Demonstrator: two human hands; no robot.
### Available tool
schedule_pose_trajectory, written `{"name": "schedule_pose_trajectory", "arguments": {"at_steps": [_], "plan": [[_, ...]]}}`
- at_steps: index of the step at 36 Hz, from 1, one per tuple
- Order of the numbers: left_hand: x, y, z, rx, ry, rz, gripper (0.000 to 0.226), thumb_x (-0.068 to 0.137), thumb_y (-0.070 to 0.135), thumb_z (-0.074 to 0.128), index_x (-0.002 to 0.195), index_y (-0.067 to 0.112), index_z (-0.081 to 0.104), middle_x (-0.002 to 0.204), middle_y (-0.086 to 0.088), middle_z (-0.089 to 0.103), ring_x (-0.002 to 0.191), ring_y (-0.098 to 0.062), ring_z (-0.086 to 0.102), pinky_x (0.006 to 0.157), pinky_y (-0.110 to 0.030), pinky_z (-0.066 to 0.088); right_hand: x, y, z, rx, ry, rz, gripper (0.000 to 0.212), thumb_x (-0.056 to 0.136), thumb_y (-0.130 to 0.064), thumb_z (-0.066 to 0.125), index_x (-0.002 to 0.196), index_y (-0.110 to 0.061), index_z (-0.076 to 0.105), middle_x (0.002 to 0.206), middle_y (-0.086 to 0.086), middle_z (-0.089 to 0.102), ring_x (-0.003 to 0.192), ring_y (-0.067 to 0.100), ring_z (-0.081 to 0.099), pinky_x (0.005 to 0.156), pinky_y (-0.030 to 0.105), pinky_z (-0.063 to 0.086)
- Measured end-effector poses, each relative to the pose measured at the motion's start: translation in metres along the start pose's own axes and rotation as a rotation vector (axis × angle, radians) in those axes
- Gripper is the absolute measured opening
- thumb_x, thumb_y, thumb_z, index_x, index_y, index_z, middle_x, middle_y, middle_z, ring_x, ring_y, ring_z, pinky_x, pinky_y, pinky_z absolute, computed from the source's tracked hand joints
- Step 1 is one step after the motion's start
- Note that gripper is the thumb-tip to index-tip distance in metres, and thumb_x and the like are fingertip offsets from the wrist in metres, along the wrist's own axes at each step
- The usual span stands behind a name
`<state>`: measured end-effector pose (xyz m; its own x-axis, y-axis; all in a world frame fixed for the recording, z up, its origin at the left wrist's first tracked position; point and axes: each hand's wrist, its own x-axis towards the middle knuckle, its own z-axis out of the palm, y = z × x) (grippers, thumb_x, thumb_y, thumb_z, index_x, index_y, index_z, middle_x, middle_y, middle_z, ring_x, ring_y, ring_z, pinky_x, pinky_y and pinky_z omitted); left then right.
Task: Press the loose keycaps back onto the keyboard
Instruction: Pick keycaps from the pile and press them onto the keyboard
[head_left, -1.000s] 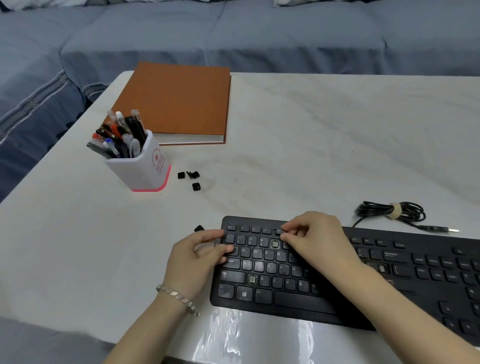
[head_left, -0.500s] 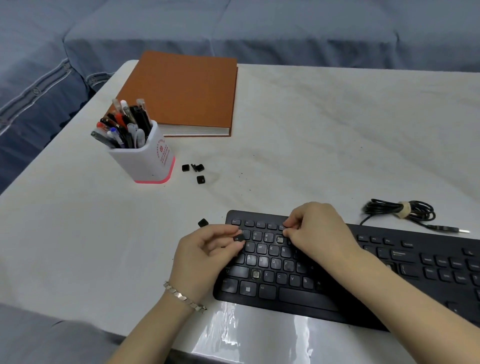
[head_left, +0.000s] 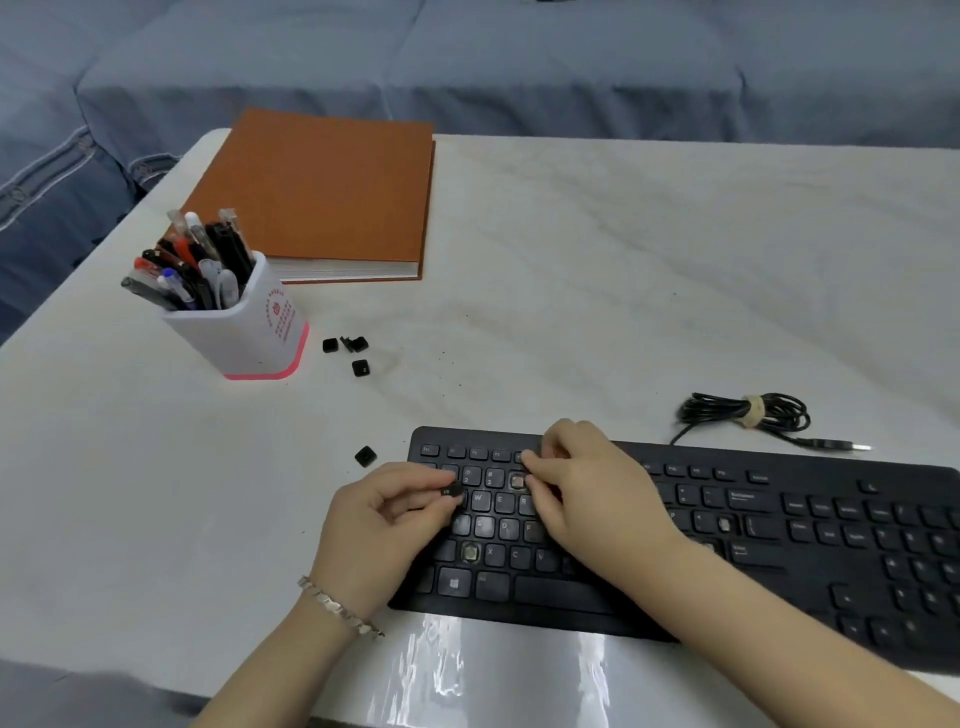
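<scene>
A black keyboard (head_left: 779, 540) lies at the near edge of the white table, with bare key sockets at the number row (head_left: 516, 481), the bottom letter row (head_left: 470, 552) and further right (head_left: 725, 524). My left hand (head_left: 384, 525) pinches a small black keycap (head_left: 451, 490) over the keyboard's left end. My right hand (head_left: 587, 493) rests on the keys beside the open number-row socket, fingers curled at the function row. One loose keycap (head_left: 365, 456) lies just left of the keyboard. Three more keycaps (head_left: 349, 351) sit near the pen holder.
A white pen holder (head_left: 244, 322) full of pens stands at the left. An orange book (head_left: 317, 192) lies behind it. The keyboard's coiled cable (head_left: 748, 413) with its USB plug lies at the right. A blue sofa runs behind the table.
My left hand has lifted off the keyboard's left edge and now holds a keycap above the keys. My right hand stays at the top rows. The view shifted slightly.
</scene>
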<state>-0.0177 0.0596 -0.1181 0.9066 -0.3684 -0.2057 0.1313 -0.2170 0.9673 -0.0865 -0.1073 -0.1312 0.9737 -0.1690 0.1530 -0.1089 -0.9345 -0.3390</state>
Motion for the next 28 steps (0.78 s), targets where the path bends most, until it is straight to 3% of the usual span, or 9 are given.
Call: {"name": "schedule_pose_trajectory", "arguments": {"at_steps": [3, 5, 9, 15, 24, 26, 28], "plan": [[0.002, 0.005, 0.009, -0.003, -0.051, -0.042, 0.026, 0.071, -0.012, 0.069, 0.074, 0.014, 0.07, 0.064, -0.006, 0.071, 0.056, -0.008, 0.066, 0.058, -0.011, 0.05, -0.007, 0.01, -0.005, 0.285, -0.062, 0.108, 0.021, 0.087, -0.023, 0.06, 0.105, -0.017, 0.069, 0.093, -0.01, 0.052, 0.088, 0.004, 0.048, 0.077, 0.014, 0.038], [0.004, 0.008, 0.017, 0.001, -0.083, -0.058, 0.023, 0.071, -0.009, 0.07, 0.075, 0.014, 0.069, 0.063, -0.007, 0.071, 0.055, -0.008, 0.066, 0.058, -0.012, 0.05, -0.012, 0.01, -0.011, 0.496, -0.006, 0.157, 0.021, 0.082, -0.016, 0.066, 0.103, -0.018, 0.07, 0.088, -0.011, 0.057, 0.079, -0.002, 0.052, 0.076, 0.006, 0.037], [0.006, 0.015, 0.036, 0.043, -0.162, -0.044, 0.022, 0.071, -0.005, 0.073, 0.074, 0.016, 0.069, 0.067, -0.01, 0.071, 0.058, -0.011, 0.066, 0.065, -0.018, 0.054, -0.024, 0.014, -0.023, 0.758, 0.095, 0.221, 0.027, 0.075, -0.005, 0.072, 0.094, -0.024, 0.07, 0.076, -0.013, 0.065, 0.075, -0.001, 0.06, 0.069, 0.009, 0.046], [0.002, 0.024, 0.067, 0.083, -0.324, -0.008, 0.024, 0.072, -0.006, 0.071, 0.072, 0.018, 0.068, 0.059, 0.002, 0.068, 0.056, -0.008, 0.064, 0.063, -0.017, 0.053, -0.037, 0.028, -0.036, 0.639, 0.136, 0.177, 0.016, 0.072, -0.008, 0.075, 0.085, -0.017, 0.075, 0.075, -0.011, 0.068, 0.078, 0.001, 0.06, 0.068, 0.009, 0.046], [0.002, 0.018, 0.087, 0.106, -0.377, 0.037, 0.028, 0.072, -0.006, 0.072, 0.073, 0.022, 0.068, 0.067, 0.004, 0.071, 0.062, -0.004, 0.065, 0.064, -0.012, 0.049, -0.052, 0.049, -0.043, 0.452, 0.103, 0.129, 0.009, 0.078, -0.015, 0.071, 0.087, -0.019, 0.072, 0.082, -0.008, 0.067, 0.079, 0.004, 0.058, 0.072, 0.017, 0.046], [0.005, 0.015, 0.088, 0.202, -0.317, 0.153, 0.027, 0.075, -0.003, 0.07, 0.076, 0.025, 0.068, 0.075, 0.008, 0.069, 0.068, 0.0, 0.064, 0.069, -0.008, 0.046, -0.053, 0.056, -0.041, 0.398, 0.125, 0.186, 0.008, 0.079, -0.018, 0.07, 0.087, -0.019, 0.071, 0.084, -0.009, 0.066, 0.083, 0.006, 0.058, 0.077, 0.023, 0.046], [0.011, 0.013, 0.087, 0.426, -0.21, 0.38, 0.019, 0.078, 0.001, 0.067, 0.084, 0.019, 0.07, 0.088, 0.014, 0.064, 0.082, 0.002, 0.06, 0.081, -0.005, 0.04, -0.05, 0.064, -0.039, 0.37, 0.139, 0.261, 0.007, 0.08, -0.02, 0.068, 0.087, -0.019, 0.071, 0.085, -0.009, 0.063, 0.087, 0.009, 0.056, 0.081, 0.025, 0.044]]}}
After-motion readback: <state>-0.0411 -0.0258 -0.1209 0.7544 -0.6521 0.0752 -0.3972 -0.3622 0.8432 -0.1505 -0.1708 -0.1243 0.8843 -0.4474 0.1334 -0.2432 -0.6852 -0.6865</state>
